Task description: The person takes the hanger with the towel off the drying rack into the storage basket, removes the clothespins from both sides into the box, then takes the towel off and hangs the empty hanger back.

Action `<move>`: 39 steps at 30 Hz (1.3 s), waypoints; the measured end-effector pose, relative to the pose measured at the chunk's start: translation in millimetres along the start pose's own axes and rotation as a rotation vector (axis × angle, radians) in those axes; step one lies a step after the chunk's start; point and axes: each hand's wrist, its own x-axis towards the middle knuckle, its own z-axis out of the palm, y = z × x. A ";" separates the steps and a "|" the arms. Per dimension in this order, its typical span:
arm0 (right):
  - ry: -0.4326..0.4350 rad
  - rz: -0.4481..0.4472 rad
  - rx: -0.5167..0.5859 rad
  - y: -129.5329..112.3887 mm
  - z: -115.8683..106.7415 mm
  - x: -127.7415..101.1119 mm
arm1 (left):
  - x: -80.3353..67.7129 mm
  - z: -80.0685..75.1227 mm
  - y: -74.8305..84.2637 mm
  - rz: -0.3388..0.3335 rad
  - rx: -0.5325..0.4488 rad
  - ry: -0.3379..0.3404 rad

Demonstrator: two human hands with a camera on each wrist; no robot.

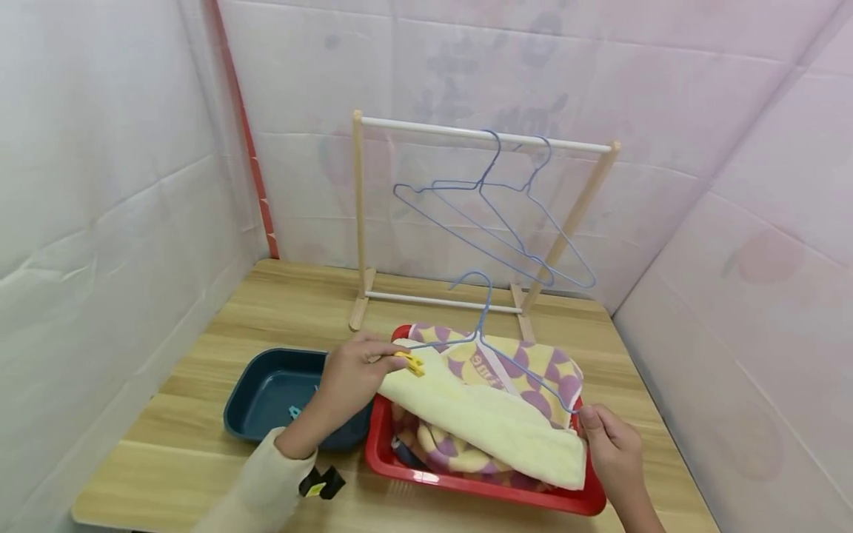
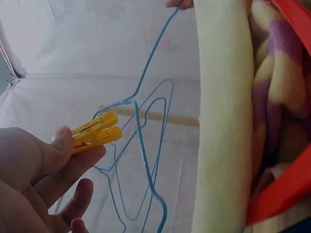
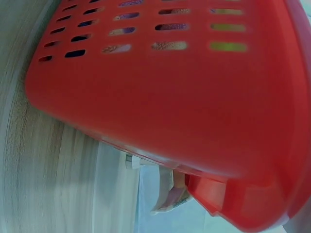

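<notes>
My left hand point(image 1: 349, 381) pinches a yellow clothespin point(image 1: 411, 363) between thumb and forefinger, beside the left shoulder of a blue wire hanger point(image 1: 486, 311). In the left wrist view the clothespin point(image 2: 97, 132) points toward the hanger wire, with the other fingers loosely curled. My right hand point(image 1: 611, 444) grips the hanger's right corner, thumb on top. A pale yellow towel point(image 1: 489, 429) hangs over the hanger's lower part, its bottom bar hidden. Beneath it, a red basket point(image 1: 460, 485) holds a purple-and-yellow patterned towel point(image 1: 553, 366). The right wrist view shows only the basket's slotted side point(image 3: 146, 97) large, without the hand.
Behind the basket stands a wooden rack point(image 1: 360, 222) with a white bar point(image 1: 426, 129). Two blue hangers point(image 1: 460, 229) hang from it. A dark blue tray point(image 1: 256, 385) with small clips point(image 1: 295, 411) is left of the basket. White sheeting point(image 1: 120, 185) encloses the wooden table point(image 1: 180, 414).
</notes>
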 end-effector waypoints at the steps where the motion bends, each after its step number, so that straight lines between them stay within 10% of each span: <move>1: 0.002 0.001 -0.004 0.1 -0.2 -0.2 | -0.9 -4.3 -3.7 -0.001 0.014 0.014; 12: 0.007 0.003 0.001 0.0 0.5 -1.4 | -25.2 -48.2 -69.8 -0.074 0.397 0.160; 23: 0.017 -0.018 0.012 2.9 2.1 0.8 | -37.9 -51.0 -135.3 -0.349 0.637 -0.191; 33: 0.013 -0.057 0.054 5.6 3.9 -1.4 | -33.7 -41.4 -150.5 -0.387 0.675 -0.240; 39: 0.012 -0.041 0.048 3.2 0.6 -2.1 | -35.2 -29.8 -136.6 -0.226 0.746 -0.066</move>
